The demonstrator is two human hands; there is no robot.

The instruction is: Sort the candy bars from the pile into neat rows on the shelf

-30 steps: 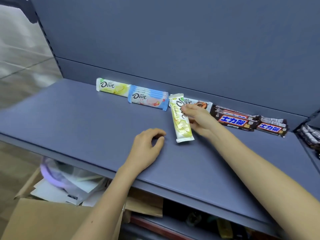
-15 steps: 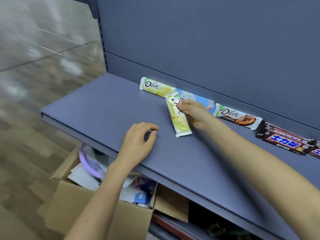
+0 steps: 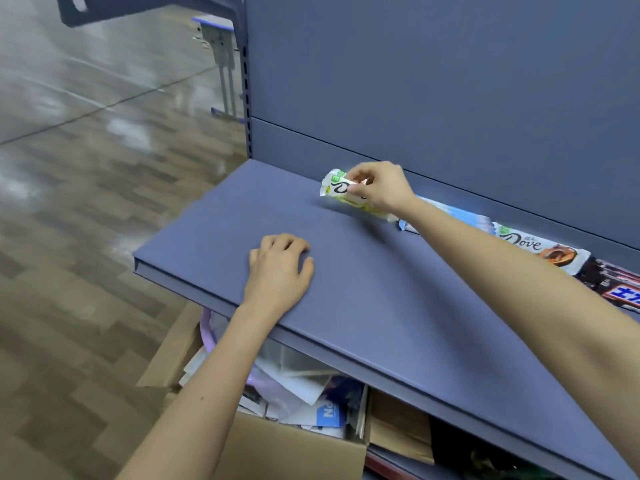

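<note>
1. Two bare hands are over the grey-blue shelf (image 3: 398,306): the right hand (image 3: 379,188) at the shelf's back, the left hand (image 3: 280,271) near its front edge.
2. The right hand's thumb and fingertips pinch the upper end of a yellow-green Dove bar (image 3: 337,190), which sits at the back of the shelf, towards its left end.
3. Whether that wrapper lies on a second yellow one cannot be told.
4. The left hand rests knuckles-up on the shelf top, fingers loosely curled under and holding nothing.
5. Along the shelf's back towards its right end lie a light-blue bar (image 3: 467,216) partly hidden by the right forearm, a white-and-brown Dove bar (image 3: 530,242), and dark bars with blue lettering (image 3: 609,282) cut off by the frame edge.
6. Below the shelf's front edge an open cardboard box (image 3: 298,452) holds papers.
</note>
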